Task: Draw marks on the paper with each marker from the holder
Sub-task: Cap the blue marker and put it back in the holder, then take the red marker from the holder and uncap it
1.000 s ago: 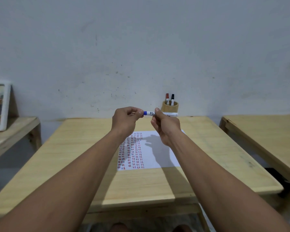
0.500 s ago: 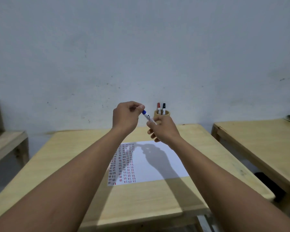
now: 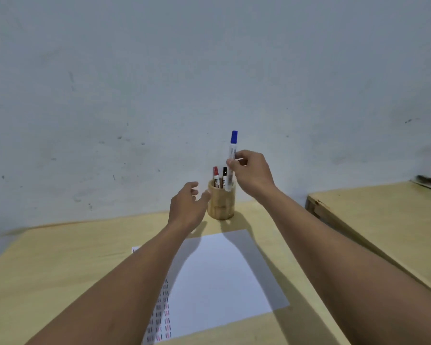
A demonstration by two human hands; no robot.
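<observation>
My right hand [image 3: 252, 173] pinches a capped blue marker [image 3: 232, 155] upright, its lower end inside the mouth of the round wooden holder [image 3: 221, 202]. A red-capped marker [image 3: 216, 176] and a black-capped marker [image 3: 224, 176] stand in the holder. My left hand [image 3: 187, 205] is open with fingers spread just left of the holder, holding nothing; whether it touches the wall I cannot tell. The white paper [image 3: 219, 275] lies on the wooden table [image 3: 60, 270] in front of the holder, with rows of short red, blue and black marks along its left side, partly hidden by my left forearm.
A second wooden table [image 3: 383, 220] stands to the right across a narrow gap, with something dark at its far corner. A grey scuffed wall rises right behind the holder.
My left hand let go of the blue marker and moved down beside the holder. My right hand turned the capped marker upright and carried it into the holder's mouth. The view came closer.
</observation>
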